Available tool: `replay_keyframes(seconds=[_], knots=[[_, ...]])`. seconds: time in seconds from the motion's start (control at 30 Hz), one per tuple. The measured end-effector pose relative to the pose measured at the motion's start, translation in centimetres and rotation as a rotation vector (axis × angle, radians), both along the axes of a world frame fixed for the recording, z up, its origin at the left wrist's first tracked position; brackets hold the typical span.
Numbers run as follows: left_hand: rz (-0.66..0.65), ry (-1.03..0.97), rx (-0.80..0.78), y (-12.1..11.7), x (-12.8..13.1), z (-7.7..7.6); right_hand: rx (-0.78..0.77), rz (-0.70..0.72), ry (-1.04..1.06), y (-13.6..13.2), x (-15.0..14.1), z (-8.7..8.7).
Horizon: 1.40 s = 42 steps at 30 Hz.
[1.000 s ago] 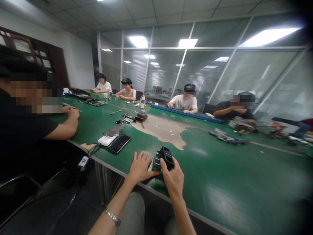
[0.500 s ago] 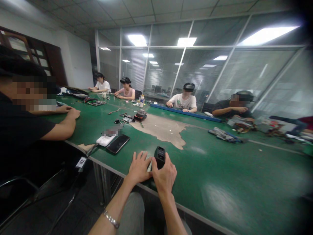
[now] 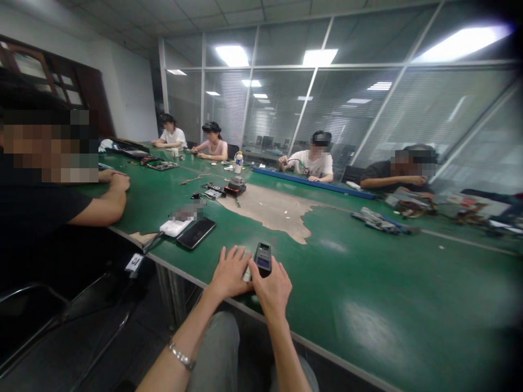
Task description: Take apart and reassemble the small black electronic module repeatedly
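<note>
Head view: a blue screen [image 3: 263, 263] now seems seated in the black case [image 3: 263, 251] my right grip [image 3: 273, 285] pinches, beside my spread left grip [image 3: 231, 273].

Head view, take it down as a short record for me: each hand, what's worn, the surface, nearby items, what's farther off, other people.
Right hand: holding a black rectangular box, apparently plastic
Left hand: fingers spread, beside the box; exact contact unclear
Worn: silver-coloured bracelet, left wrist
Surface: green tabletop with an irregular tan patch
Nearby, left of the hands: black rectangular phone, white rectangular block
Farther off: long blue bar, white bottle with blue label
Other people: at least five around the table
</note>
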<state>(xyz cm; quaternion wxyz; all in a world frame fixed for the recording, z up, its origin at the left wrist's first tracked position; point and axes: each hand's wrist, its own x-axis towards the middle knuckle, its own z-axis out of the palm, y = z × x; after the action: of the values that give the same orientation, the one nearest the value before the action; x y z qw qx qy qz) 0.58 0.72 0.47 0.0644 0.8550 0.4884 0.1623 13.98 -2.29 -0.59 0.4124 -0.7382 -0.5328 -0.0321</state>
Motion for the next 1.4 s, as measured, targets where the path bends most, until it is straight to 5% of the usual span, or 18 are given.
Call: replay_keyframes(seconds=[0.3,1.13,1.4], knots=[[0.101,-0.028,0.001,0.0,0.3,0.2,-0.039,-0.025,-0.081,0.0,0.2,-1.0],[0.019,0.017,0.006,-0.5,0.0,0.4,0.011,0.049,0.000,-0.4,0.1,0.2],[0.008,0.011,0.003,-0.4,-0.2,0.2,0.155,0.109,0.130,-0.4,0.3,0.4]])
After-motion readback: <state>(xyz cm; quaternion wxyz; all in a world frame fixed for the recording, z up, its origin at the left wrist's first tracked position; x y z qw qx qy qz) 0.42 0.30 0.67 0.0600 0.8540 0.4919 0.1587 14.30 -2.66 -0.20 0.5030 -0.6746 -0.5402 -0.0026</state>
